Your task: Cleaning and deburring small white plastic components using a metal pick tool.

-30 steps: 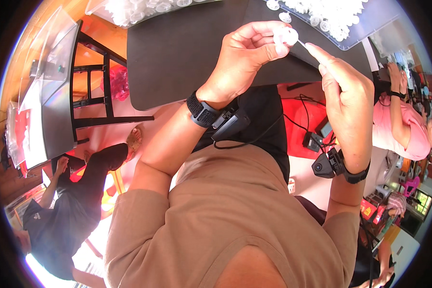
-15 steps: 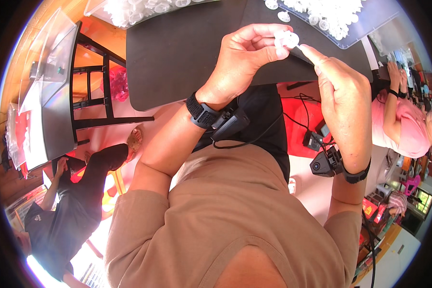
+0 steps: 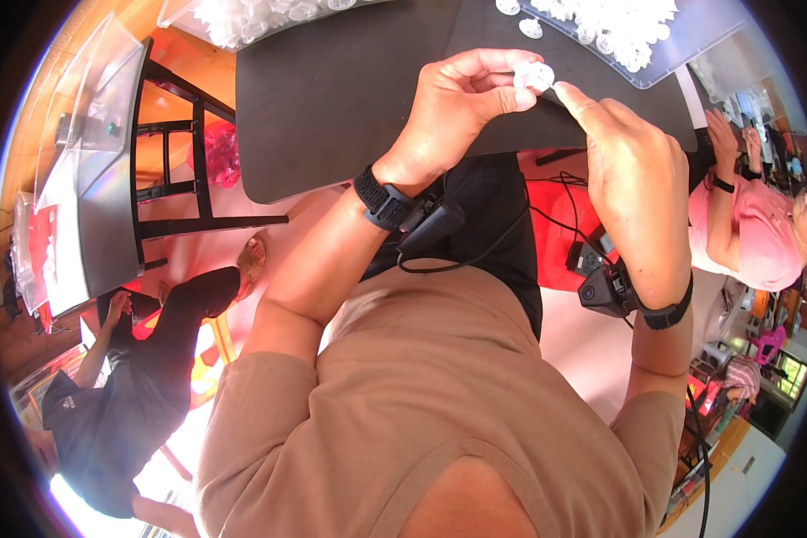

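Observation:
My left hand (image 3: 462, 103) is raised over the black table (image 3: 332, 99), its fingertips pinching a small round white plastic part (image 3: 539, 75). My right hand (image 3: 632, 170) comes up from the right, and its fingertips touch the same white part from the other side. Both wrists wear black bands with small black devices and cables. A clear tray (image 3: 655, 40) heaped with several more white parts lies at the table's far right, just beyond my hands.
A second clear container of white parts (image 3: 242, 13) sits at the table's far left. A black metal rack (image 3: 166, 170) stands left of the table. One person sits low at the left (image 3: 125, 394), another in pink at the right (image 3: 753, 233).
Both hands have stayed together on the white part; my right fingertips have shifted slightly closer onto it. Nothing else moved noticeably.

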A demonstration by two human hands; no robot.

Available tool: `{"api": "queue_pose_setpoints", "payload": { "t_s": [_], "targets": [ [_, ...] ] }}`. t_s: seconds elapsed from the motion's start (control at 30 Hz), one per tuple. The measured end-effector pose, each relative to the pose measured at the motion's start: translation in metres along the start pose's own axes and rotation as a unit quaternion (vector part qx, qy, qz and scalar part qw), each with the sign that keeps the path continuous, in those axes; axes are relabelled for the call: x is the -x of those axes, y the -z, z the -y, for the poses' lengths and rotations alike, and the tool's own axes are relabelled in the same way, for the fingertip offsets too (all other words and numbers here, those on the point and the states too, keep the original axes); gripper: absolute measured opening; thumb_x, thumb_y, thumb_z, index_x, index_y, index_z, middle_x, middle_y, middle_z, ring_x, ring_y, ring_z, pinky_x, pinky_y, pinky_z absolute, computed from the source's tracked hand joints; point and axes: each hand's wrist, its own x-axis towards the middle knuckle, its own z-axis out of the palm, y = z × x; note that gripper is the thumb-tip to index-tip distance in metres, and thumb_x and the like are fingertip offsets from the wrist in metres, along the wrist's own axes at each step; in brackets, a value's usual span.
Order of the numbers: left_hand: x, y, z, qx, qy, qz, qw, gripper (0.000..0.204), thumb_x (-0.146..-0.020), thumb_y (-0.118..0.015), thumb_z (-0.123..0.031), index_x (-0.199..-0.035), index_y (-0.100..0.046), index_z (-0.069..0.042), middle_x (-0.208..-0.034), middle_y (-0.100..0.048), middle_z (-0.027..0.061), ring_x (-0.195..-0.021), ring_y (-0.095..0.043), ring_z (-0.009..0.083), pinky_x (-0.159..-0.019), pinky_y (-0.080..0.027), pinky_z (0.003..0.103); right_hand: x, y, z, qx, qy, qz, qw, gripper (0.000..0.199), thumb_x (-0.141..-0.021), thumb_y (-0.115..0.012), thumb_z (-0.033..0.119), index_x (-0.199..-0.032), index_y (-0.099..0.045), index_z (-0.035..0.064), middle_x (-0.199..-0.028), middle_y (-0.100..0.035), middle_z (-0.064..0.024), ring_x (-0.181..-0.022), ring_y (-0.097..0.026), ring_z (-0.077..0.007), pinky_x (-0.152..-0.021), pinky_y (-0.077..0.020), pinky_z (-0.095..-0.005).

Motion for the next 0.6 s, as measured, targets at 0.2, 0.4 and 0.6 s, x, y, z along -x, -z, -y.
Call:
{"api": "queue_pose_setpoints", "payload": {
  "t_s": [0.2, 0.4, 0.6],
  "targets": [
    [-0.008, -0.005, -0.003, 0.086, 0.014, 0.002, 0.996, 0.032, -0.085, -0.066, 0.002, -0.116, -0.060, -0.004, -0.117, -0.063, 0.0105, -0.104, -0.061, 0.0170, -0.092, -0.051, 0.032, -0.001, 0.001, -0.004, -0.086, -0.011, -0.092, 0.992, 0.038, -0.078, -0.055, 0.003, -0.113, -0.065, 0.0125, -0.076, -0.058, -0.0111, -0.065, -0.060, -0.0323, -0.057, -0.0482, -0.0405],
    [-0.006, -0.008, -0.003, 0.098, 0.017, 0.002, 0.995, 0.032, -0.085, -0.065, 0.001, -0.116, -0.061, -0.006, -0.119, -0.062, 0.0098, -0.104, -0.061, 0.0169, -0.092, -0.051, 0.031, 0.001, 0.007, -0.003, -0.036, -0.021, -0.079, 0.996, 0.037, -0.079, -0.055, 0.005, -0.112, -0.066, 0.0154, -0.075, -0.056, -0.0096, -0.064, -0.059, -0.0316, -0.056, -0.0478, -0.0403],
    [-0.006, -0.007, -0.002, 0.082, 0.015, 0.004, 0.996, 0.033, -0.085, -0.065, 0.002, -0.116, -0.061, -0.007, -0.120, -0.061, 0.0101, -0.104, -0.061, 0.0171, -0.092, -0.051, 0.032, -0.001, 0.011, 0.000, 0.008, -0.020, -0.053, 0.998, 0.037, -0.078, -0.056, 0.005, -0.111, -0.066, 0.0155, -0.076, -0.058, -0.0082, -0.064, -0.060, -0.0303, -0.055, -0.0484, -0.0396]
  ]
}}
